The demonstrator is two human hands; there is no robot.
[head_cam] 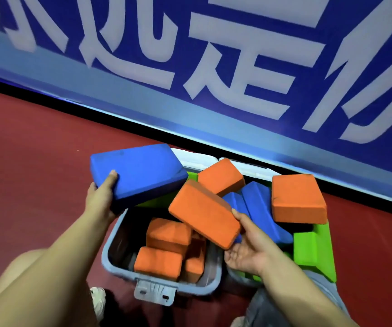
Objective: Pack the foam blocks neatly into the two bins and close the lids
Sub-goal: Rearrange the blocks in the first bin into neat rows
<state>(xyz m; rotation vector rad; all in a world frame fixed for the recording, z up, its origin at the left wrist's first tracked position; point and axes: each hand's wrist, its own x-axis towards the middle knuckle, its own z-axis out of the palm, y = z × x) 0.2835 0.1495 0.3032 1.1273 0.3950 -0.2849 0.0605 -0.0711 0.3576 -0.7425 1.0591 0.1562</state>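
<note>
Looking down through the head camera, I see the left hand [103, 197] gripping a large blue foam block [138, 172] by its near-left corner, thumb lying on the top face and the other fingers hidden under it. That block hangs tilted over the 11 o'clock corner of the left bin [116, 267], a grey-blue tub with its latch [153, 294] at 6 o'clock and its white lid [197, 160] open at 12 o'clock.

My right hand [249, 249] is palm up, thumb pressed on the near end of a long orange block [204, 213] and fingers loosely curled beneath it. This block slants from 10 o'clock down to 4 o'clock above the gap between the two bins.

Inside the left bin several orange blocks [166, 251] lie jumbled at the bottom, and a strip of green block [155, 201] shows under the raised blue one. At 12 o'clock another orange block [221, 175] leans on the heap.

The right bin [235, 276] is mostly hidden by my right arm; only a bit of its near rim shows. Above it lie two blue blocks [261, 208] on edge, an orange block [298, 199] perched at 2 o'clock, and a green block [315, 249] sticking out at 4 o'clock past the rim.

Everything sits on a dark red floor [25, 149], with a blue banner with white characters [214, 55] running across at 12 o'clock. A shoe [97, 300] shows at 7 o'clock beside the latch.
</note>
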